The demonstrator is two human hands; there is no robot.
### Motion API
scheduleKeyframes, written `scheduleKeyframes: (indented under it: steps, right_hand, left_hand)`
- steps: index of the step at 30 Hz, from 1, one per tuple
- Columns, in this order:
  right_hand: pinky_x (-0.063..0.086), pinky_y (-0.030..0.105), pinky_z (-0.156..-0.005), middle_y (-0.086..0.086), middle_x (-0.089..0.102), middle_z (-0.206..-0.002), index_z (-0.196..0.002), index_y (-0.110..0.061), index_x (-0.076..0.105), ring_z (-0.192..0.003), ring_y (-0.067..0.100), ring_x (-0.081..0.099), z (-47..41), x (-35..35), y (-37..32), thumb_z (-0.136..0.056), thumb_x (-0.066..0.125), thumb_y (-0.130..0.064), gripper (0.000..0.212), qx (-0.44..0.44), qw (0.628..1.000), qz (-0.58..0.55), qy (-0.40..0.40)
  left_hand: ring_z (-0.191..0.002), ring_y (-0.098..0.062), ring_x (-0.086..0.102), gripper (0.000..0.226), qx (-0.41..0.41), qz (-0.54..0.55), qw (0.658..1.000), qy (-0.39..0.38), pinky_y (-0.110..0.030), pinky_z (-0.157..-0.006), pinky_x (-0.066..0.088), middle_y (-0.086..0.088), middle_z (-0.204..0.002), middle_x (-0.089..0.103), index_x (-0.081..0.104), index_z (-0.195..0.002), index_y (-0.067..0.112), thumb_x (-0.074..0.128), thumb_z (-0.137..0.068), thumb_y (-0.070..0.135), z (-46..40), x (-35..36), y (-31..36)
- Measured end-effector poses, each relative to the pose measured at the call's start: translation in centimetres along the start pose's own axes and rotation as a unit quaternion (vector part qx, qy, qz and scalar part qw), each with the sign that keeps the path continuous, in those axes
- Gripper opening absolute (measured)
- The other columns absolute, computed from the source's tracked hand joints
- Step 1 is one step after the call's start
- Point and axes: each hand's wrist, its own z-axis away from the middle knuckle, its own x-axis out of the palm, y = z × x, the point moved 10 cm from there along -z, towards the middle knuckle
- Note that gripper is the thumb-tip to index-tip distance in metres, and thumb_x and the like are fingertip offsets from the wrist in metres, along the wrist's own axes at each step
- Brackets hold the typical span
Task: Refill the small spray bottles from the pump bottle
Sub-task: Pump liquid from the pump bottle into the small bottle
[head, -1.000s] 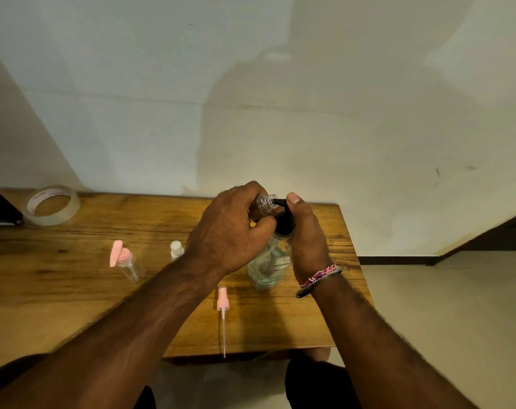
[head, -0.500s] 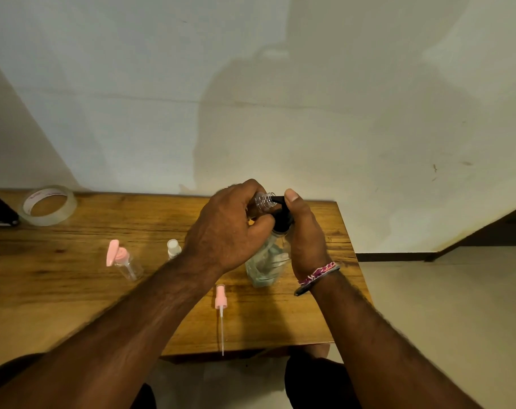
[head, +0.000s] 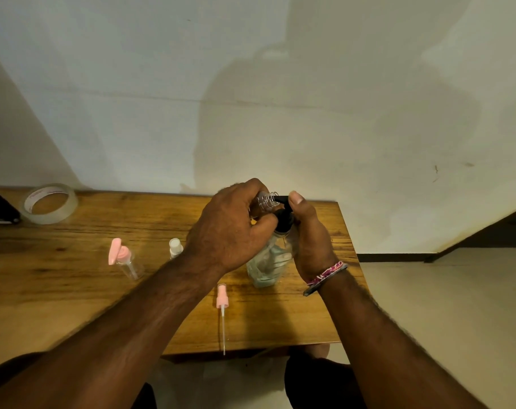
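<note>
My left hand [head: 233, 228] grips a small clear spray bottle [head: 267, 199] without its cap, tilted so its threaded mouth meets the black nozzle of the pump bottle [head: 268, 264]. The pump bottle is clear with a black pump head and stands near the table's right side. My right hand [head: 309, 237] wraps round its neck, with the thumb lying on top of the pump head. A pink sprayer head with its long dip tube [head: 222, 308] lies on the table in front of the pump bottle.
On the wooden table [head: 73, 290], a clear small bottle with an open pink cap [head: 124, 259] stands at the left, and a white-capped small bottle [head: 175, 247] peeks out behind my left forearm. A tape roll [head: 48, 203] lies at the back left. The table's right edge is beside my right wrist.
Both hands stay on the bottles in the same grip; the small bottle's mouth stays at the nozzle. Only the view has shifted slightly.
</note>
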Motion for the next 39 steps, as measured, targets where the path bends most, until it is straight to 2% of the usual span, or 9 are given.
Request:
scheduleKeyframes:
  steps: [4,7,10,15,18,23,28,33,39]
  right_hand:
    - [0.043,0.060,-0.111,0.012,0.077,-0.108,-0.098,-0.026,0.081,-0.115,0.034,0.067,-0.1,-0.4,0.0,-0.076,0.061,-0.068,0.051,0.002,1.000,0.002,0.017]
    - [0.047,0.048,-0.095,-0.005,0.075,-0.084,-0.081,-0.034,0.082,-0.092,0.016,0.066,-0.1,-0.3,-0.3,-0.084,0.058,-0.052,0.030,-0.012,1.000,0.004,0.022]
    - [0.047,0.047,-0.092,-0.008,0.073,-0.081,-0.078,-0.034,0.081,-0.092,0.015,0.063,0.0,-0.5,-0.4,-0.081,0.061,-0.049,0.025,-0.016,0.999,-0.005,0.033]
    - [0.049,0.049,-0.098,-0.006,0.076,-0.084,-0.080,-0.037,0.081,-0.092,0.014,0.067,0.0,-0.1,-0.5,-0.083,0.058,-0.057,0.030,-0.017,1.000,0.023,0.010]
    - [0.046,0.058,-0.109,0.005,0.078,-0.100,-0.092,-0.032,0.082,-0.109,0.026,0.070,0.2,0.2,-0.7,-0.079,0.059,-0.070,0.046,-0.017,0.999,0.027,-0.004]
    - [0.042,0.060,-0.112,0.012,0.076,-0.114,-0.106,-0.027,0.080,-0.119,0.030,0.068,0.3,0.7,-0.7,-0.076,0.058,-0.085,0.069,-0.003,0.999,0.027,-0.035]
    - [0.043,0.063,-0.110,0.017,0.076,-0.110,-0.099,-0.024,0.082,-0.115,0.035,0.068,0.2,0.4,-0.7,-0.081,0.058,-0.070,0.055,-0.004,1.000,0.021,-0.016]
    - [0.043,0.063,-0.110,0.014,0.077,-0.106,-0.096,-0.028,0.082,-0.114,0.036,0.068,0.1,0.5,-0.7,-0.081,0.057,-0.069,0.051,-0.007,1.000,0.016,-0.014]
    - [0.041,0.062,-0.112,0.014,0.075,-0.113,-0.104,-0.023,0.080,-0.120,0.038,0.065,0.2,0.3,-0.6,-0.075,0.066,-0.074,0.060,0.002,1.000,-0.012,-0.017]
  left_hand:
    - [-0.083,-0.015,0.057,0.013,-0.005,0.002,1.000,-0.003,-0.033,-0.067,0.048,0.009,-0.085,0.061,0.060,-0.096,0.029,0.070,-0.088,0.026,0.0,0.2,0.0]
    - [-0.084,-0.015,0.058,0.013,-0.007,-0.007,1.000,-0.007,-0.034,-0.067,0.048,0.010,-0.085,0.061,0.060,-0.098,0.029,0.067,-0.086,0.029,0.0,0.3,-0.2]
    - [-0.082,-0.013,0.056,0.013,-0.010,-0.015,1.000,-0.009,-0.031,-0.066,0.042,0.011,-0.083,0.059,0.059,-0.096,0.029,0.069,-0.087,0.028,0.1,0.4,-0.4]
    - [-0.083,-0.013,0.057,0.013,-0.013,-0.011,1.000,-0.005,-0.033,-0.067,0.047,0.010,-0.085,0.061,0.060,-0.098,0.028,0.070,-0.088,0.027,0.2,0.2,-0.4]
    - [-0.081,-0.013,0.057,0.013,-0.008,-0.008,1.000,0.005,-0.031,-0.065,0.044,0.008,-0.085,0.062,0.060,-0.097,0.028,0.071,-0.089,0.027,0.1,-0.2,-0.2]
    - [-0.081,-0.011,0.055,0.014,-0.004,-0.011,1.000,0.005,-0.030,-0.065,0.040,0.011,-0.083,0.060,0.059,-0.096,0.029,0.071,-0.089,0.026,0.1,-0.2,0.0]
    - [-0.080,-0.011,0.054,0.013,0.002,-0.013,1.000,0.004,-0.029,-0.064,0.039,0.011,-0.083,0.059,0.059,-0.096,0.028,0.070,-0.089,0.026,0.1,-0.2,0.0]
    - [-0.081,-0.009,0.054,0.015,-0.002,-0.013,1.000,0.002,-0.028,-0.065,0.038,0.013,-0.084,0.058,0.058,-0.097,0.031,0.071,-0.089,0.028,0.1,-0.1,0.0]
    - [-0.080,-0.010,0.053,0.014,0.001,-0.010,1.000,0.002,-0.028,-0.065,0.037,0.013,-0.083,0.058,0.057,-0.095,0.031,0.070,-0.089,0.027,0.2,-0.1,0.1]
